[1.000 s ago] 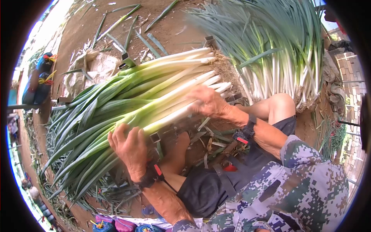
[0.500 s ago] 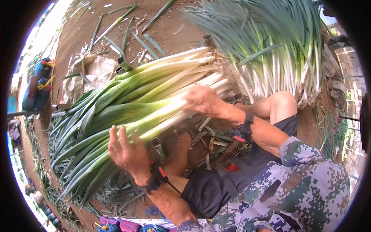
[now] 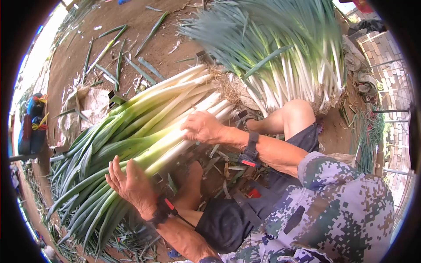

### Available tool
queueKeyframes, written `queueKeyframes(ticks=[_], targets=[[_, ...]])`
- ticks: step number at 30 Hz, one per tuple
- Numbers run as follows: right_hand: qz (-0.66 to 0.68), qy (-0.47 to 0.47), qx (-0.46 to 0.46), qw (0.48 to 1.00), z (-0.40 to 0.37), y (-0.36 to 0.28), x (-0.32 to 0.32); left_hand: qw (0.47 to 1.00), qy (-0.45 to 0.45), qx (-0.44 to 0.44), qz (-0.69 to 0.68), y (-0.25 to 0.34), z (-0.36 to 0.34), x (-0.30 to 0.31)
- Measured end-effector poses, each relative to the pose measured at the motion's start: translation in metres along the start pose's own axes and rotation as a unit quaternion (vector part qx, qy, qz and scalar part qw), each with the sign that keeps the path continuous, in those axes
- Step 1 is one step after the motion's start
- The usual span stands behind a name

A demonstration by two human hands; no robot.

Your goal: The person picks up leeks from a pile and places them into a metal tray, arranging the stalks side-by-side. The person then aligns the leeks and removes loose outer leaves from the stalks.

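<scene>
A large pile of long green onions (image 3: 144, 116) lies in front of me, white stalks and roots toward the upper right, dark leaves fanned to the lower left. My right hand (image 3: 204, 127) rests on the near side of the pile, its fingers curled over a thick white stalk. Farther down toward the leaves, my left hand (image 3: 131, 186) is open, fingers spread and pointing up, along the near edge of the pile. Black straps with red tags go round both wrists.
A second heap of green onions (image 3: 285, 57) stands at the upper right, roots toward me. Metal bracket ends (image 3: 116, 98) stick up beside the pile. Loose leaves (image 3: 151, 33) and a pale sack (image 3: 94, 105) lie on the dirt. My bare knee (image 3: 298, 116) is close to the roots.
The whole view has shifted, so the piles appear farther left. My right hand stays on the stalks, slightly nearer me; my left hand stays beside the leaves, its fingers spread.
</scene>
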State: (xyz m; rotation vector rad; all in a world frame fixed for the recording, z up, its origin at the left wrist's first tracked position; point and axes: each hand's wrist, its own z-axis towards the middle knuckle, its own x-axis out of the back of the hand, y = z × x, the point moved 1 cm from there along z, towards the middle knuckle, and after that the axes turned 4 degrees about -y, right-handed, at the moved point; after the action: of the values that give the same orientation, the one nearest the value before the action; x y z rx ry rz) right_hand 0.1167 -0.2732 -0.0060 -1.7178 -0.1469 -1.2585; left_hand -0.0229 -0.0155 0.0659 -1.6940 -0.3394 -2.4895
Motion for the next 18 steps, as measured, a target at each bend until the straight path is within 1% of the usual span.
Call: queueKeyframes(ticks=[1,2,3,5,8,9,11,13,14,15,16,17,18], targets=[[-0.009,-0.012,-0.017,1.000,0.000,0.000,0.000,1.000,-0.012,-0.005,0.003,-0.002,0.001,-0.003],[-0.003,-0.006,-0.012,1.000,0.001,0.003,-0.003,1.000,-0.029,-0.003,0.000,-0.004,0.000,-0.006],[0.005,0.022,-0.005,1.000,-0.002,0.004,-0.010,0.999,-0.047,-0.004,-0.008,-0.007,-0.001,-0.012],[0.010,0.054,-0.009,0.998,-0.012,0.001,-0.014,1.000,0.005,-0.012,-0.023,-0.005,0.004,-0.016],[0.027,0.057,0.013,0.998,-0.011,0.004,-0.012,0.999,0.011,0.029,-0.019,-0.002,0.010,-0.020],[0.050,0.043,0.018,0.998,-0.011,0.007,-0.011,0.999,0.015,0.035,-0.019,0.001,0.012,-0.019],[0.217,0.079,0.043,0.972,-0.011,0.008,0.012,0.999,0.007,0.045,-0.015,-0.005,0.012,-0.023],[0.176,0.113,0.020,0.978,-0.023,0.006,0.066,0.998,-0.006,0.052,-0.043,-0.002,0.012,-0.017],[0.123,0.116,0.038,0.985,-0.032,0.015,0.099,0.997,-0.009,0.061,-0.055,-0.009,0.008,-0.024],[0.072,0.066,-0.027,0.995,-0.048,0.013,0.150,0.995,-0.011,0.074,-0.065,-0.014,0.007,-0.029],[0.017,0.060,-0.087,0.994,-0.062,0.024,0.187,0.993,0.010,0.077,-0.085,-0.016,0.006,-0.032],[-0.040,0.078,-0.112,0.990,-0.078,0.051,0.219,0.995,-0.001,0.072,-0.069,-0.013,0.007,-0.029],[-0.017,0.114,-0.185,0.976,-0.099,0.082,0.245,0.996,-0.010,0.066,-0.055,-0.012,0.007,-0.027]])
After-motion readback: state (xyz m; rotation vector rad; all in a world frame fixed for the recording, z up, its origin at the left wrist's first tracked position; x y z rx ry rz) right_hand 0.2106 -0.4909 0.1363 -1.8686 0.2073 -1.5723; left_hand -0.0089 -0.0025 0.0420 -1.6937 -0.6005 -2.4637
